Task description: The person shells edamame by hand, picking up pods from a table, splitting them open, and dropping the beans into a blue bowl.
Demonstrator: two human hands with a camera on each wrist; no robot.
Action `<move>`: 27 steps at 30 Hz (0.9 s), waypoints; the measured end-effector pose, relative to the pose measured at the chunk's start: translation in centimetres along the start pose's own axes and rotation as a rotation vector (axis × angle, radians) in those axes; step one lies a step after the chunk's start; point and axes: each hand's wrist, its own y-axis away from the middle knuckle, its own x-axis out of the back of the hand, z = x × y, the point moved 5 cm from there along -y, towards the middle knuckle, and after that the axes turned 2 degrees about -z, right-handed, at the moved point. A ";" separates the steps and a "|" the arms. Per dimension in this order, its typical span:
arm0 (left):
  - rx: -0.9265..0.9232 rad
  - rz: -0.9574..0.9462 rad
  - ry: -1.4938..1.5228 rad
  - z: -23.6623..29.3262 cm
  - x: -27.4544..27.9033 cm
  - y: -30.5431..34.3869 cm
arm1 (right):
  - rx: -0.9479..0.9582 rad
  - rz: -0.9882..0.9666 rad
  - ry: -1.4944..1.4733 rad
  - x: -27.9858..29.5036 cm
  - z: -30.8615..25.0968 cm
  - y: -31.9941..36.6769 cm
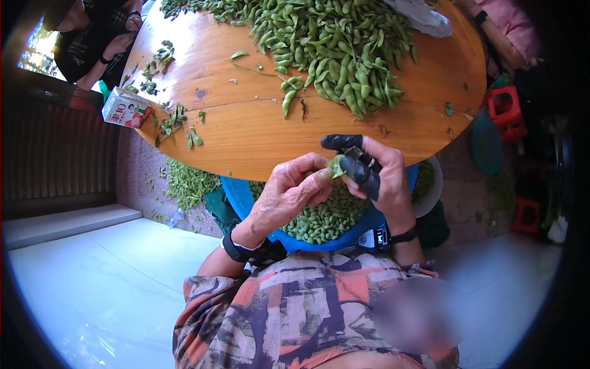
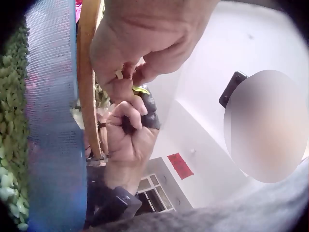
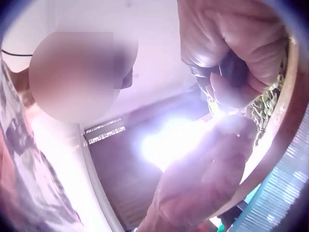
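Over the table's front edge both hands meet at a green soybean pod. My bare left hand pinches its near side between thumb and fingertips. On the other side my right hand, black coverings on some of its fingers, grips the pod with curled fingers; one covered finger points out to the left. Only a bright green sliver of the pod shows between the hands in the left wrist view. Directly below, a blue mesh basket holds many shelled green beans.
A large heap of soybean pods covers the far part of the round wooden table. Loose leaves and a white carton lie at its left. Pods or husks litter the floor. Red stools stand right; other people sit across.
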 end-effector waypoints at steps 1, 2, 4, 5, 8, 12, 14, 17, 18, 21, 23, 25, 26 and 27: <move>-0.014 0.055 0.000 -0.3 0.2 -0.1 | 0.011 0.030 -0.146 0.0 0.4 -0.3; -0.014 0.053 0.000 -0.4 0.0 -0.2 | 0.012 0.031 -0.145 -0.1 0.6 -0.3; -0.057 0.152 0.060 0.0 -0.1 -0.2 | 0.088 0.087 -0.310 -0.1 0.6 0.0; -0.054 0.187 0.038 0.0 -0.3 -0.3 | 0.036 0.089 -0.212 -0.2 0.3 0.2; -0.060 0.195 -0.008 -0.1 -0.8 -0.4 | 0.136 0.244 0.477 -0.6 -0.4 0.3; -0.081 0.154 0.116 -0.4 -0.6 -0.4 | 0.237 0.169 0.567 -0.4 -0.8 0.4; -0.022 0.105 0.211 -0.3 -0.6 -0.4 | 0.088 0.114 0.261 0.2 0.3 0.2; 0.062 0.015 0.431 0.0 -0.5 -0.3 | -0.041 -0.010 -0.194 0.5 1.6 -0.3; 0.060 0.016 0.430 -0.1 -0.4 -0.3 | -0.026 -0.081 -0.344 0.1 1.5 -0.4; 0.027 0.085 0.293 -0.6 -0.4 -0.4 | -0.003 0.129 0.182 0.2 -0.1 0.0; -0.015 0.131 0.251 -0.2 -0.8 -0.5 | 0.242 0.188 0.461 -0.3 -0.7 -0.1; -0.044 0.108 0.253 -0.9 -0.5 -0.7 | 0.463 0.270 0.726 -1.1 -1.1 0.6; -0.071 0.089 0.255 -0.9 -0.4 -0.7 | 0.472 0.270 0.726 -1.6 -1.1 0.9; -0.020 0.143 0.204 -0.7 -0.7 -0.4 | 0.469 0.318 0.779 -2.0 -1.1 1.1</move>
